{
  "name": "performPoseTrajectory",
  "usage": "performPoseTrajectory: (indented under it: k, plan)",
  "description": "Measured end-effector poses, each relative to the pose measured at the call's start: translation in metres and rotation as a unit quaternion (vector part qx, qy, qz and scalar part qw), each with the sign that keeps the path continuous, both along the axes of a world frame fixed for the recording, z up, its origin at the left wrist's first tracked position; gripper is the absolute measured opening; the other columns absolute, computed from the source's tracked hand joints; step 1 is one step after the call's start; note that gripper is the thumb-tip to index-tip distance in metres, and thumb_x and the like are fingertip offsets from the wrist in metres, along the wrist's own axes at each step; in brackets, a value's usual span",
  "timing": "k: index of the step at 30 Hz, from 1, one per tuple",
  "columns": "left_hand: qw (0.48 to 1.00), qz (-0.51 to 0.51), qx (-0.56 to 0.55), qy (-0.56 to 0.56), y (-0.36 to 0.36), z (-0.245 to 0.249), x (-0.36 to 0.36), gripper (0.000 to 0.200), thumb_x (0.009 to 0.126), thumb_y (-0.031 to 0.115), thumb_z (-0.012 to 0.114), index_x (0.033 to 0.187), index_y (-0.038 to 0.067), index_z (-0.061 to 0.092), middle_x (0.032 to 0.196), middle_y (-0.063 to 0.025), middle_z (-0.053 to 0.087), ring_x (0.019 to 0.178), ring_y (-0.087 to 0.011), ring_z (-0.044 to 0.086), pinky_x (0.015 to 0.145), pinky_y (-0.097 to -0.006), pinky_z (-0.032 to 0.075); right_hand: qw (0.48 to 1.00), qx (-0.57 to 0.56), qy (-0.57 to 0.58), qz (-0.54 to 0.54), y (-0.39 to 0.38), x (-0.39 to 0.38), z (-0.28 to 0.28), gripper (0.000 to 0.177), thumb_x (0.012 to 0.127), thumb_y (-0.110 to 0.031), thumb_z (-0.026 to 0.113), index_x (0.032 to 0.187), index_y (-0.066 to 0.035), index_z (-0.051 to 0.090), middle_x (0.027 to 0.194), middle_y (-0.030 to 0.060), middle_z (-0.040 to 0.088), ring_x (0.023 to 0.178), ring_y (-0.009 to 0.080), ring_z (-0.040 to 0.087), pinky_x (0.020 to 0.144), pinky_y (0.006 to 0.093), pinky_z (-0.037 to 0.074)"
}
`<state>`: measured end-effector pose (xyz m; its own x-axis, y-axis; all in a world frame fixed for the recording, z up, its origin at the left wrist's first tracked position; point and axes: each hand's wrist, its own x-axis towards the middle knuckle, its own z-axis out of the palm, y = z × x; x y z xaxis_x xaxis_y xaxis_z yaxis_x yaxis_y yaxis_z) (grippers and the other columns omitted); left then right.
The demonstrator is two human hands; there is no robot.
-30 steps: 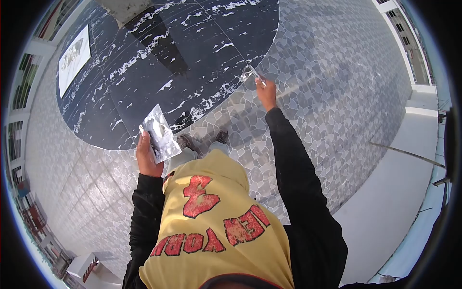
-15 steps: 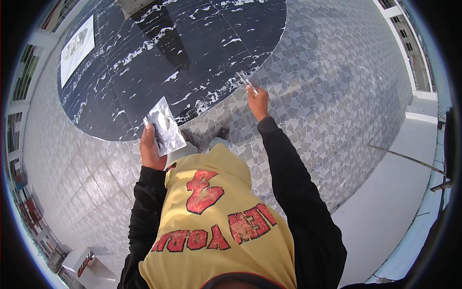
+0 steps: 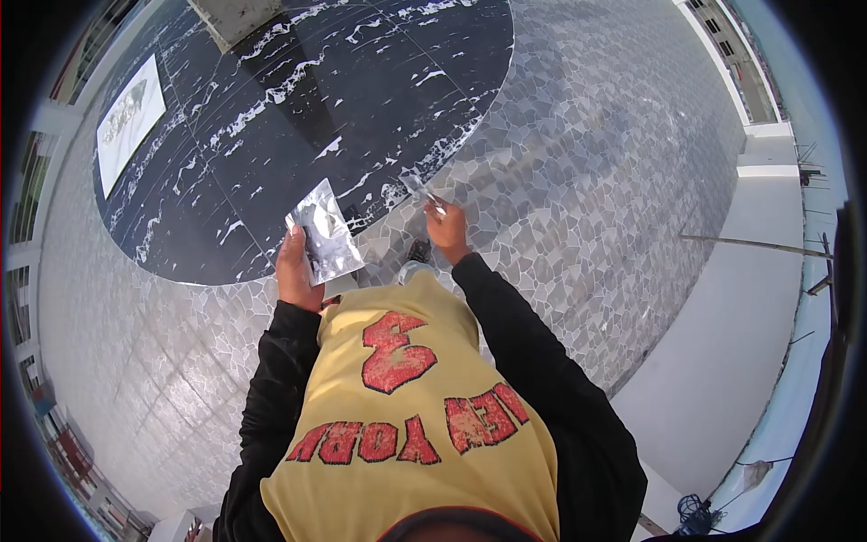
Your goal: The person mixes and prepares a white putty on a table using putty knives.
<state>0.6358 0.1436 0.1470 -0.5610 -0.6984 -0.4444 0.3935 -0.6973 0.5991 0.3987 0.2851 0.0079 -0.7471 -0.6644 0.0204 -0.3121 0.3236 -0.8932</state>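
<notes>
While a white sheet (image 3: 132, 126) lies at the far left on a dark, white-veined round surface (image 3: 379, 104), a pale block (image 3: 233, 20) sits on it at the top of the view; whether that surface is a tabletop or part of the floor is hard to tell. Nearer the body, the left hand (image 3: 298, 271) grips a silver packet (image 3: 329, 237) by its left edge. The packet lies just right of this hand, its long axis running forward and leaning a little left, its upper part showing against the dark surface's near rim. A gap separates it from the right hand (image 3: 447, 228), which pinches a clear, shiny strip (image 3: 416, 186), too small to identify. The strip slants forward and left, its free end apart from the packet. Of the two, the left hand is nearer to the packet. Below both is the yellow shirt (image 3: 406, 402); rightward, patterned floor (image 3: 587, 190) stretches to a low white wall (image 3: 722, 307), giving wide room on that side.
</notes>
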Motion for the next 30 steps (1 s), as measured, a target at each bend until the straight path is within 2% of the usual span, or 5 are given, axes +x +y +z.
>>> performPoseTrajectory:
  k: [7, 17, 24, 26, 30]
  plan:
    - [0.994, -0.108, 0.021, 0.003, -0.039, -0.001, 0.041, 0.034, 0.101, 0.028, 0.049, 0.125, 0.004, 0.054, 0.115, -0.0076, 0.063, 0.104, -0.0205, 0.063, 0.093, -0.0377, 0.05, 0.924, -0.2, -0.292, -0.149, -0.007, 0.076, 0.104, 0.023, 0.094, -0.017, 0.064, 0.099, 0.005, 0.065, 0.084, 0.0037, 0.067, 0.078, 0.0114, 0.065, 0.067, 0.0248, 0.051]
    - [0.941, -0.286, 0.179, -0.035, -0.022, 0.076, 0.023, 0.019, 0.101, 0.024, 0.051, 0.104, 0.008, 0.058, 0.088, -0.0018, 0.066, 0.069, -0.0135, 0.065, 0.055, -0.0271, 0.049, 0.989, -0.142, 0.039, -0.023, 0.023, 0.211, 0.22, 0.053, 0.082, 0.016, 0.042, 0.132, 0.002, 0.055, 0.137, 0.0212, 0.056, 0.134, 0.0282, 0.048, 0.111, 0.0365, 0.035]
    - [0.933, -0.336, 0.046, 0.119, -0.025, 0.081, 0.025, 0.03, 0.103, 0.021, 0.046, 0.125, 0.002, 0.052, 0.115, -0.0098, 0.064, 0.104, -0.0204, 0.065, 0.09, -0.0348, 0.052, 0.973, -0.029, 0.219, -0.07, 0.085, 0.22, 0.209, 0.035, 0.087, 0.009, 0.049, 0.119, 0.003, 0.063, 0.121, 0.0148, 0.066, 0.114, 0.0228, 0.063, 0.099, 0.0335, 0.046]
    - [0.939, -0.309, -0.022, 0.151, -0.024, 0.089, 0.025, 0.034, 0.103, 0.021, 0.045, 0.129, 0.001, 0.05, 0.119, -0.011, 0.062, 0.108, -0.0217, 0.063, 0.094, -0.0366, 0.051, 0.938, -0.113, -0.093, -0.313, 0.101, 0.232, 0.219, 0.014, 0.092, -0.001, 0.058, 0.103, 0.001, 0.066, 0.099, 0.0028, 0.068, 0.088, 0.009, 0.062, 0.079, 0.0265, 0.049]
    - [0.927, -0.331, -0.035, 0.175, -0.007, 0.095, 0.034, 0.032, 0.103, 0.022, 0.047, 0.129, 0.005, 0.05, 0.117, -0.0076, 0.062, 0.107, -0.019, 0.062, 0.094, -0.0375, 0.051, 0.848, -0.348, -0.078, -0.393, 0.109, 0.245, 0.251, 0.007, 0.093, -0.008, 0.065, 0.089, -0.002, 0.066, 0.078, -0.0066, 0.06, 0.069, 0.0021, 0.05, 0.063, 0.0229, 0.042]
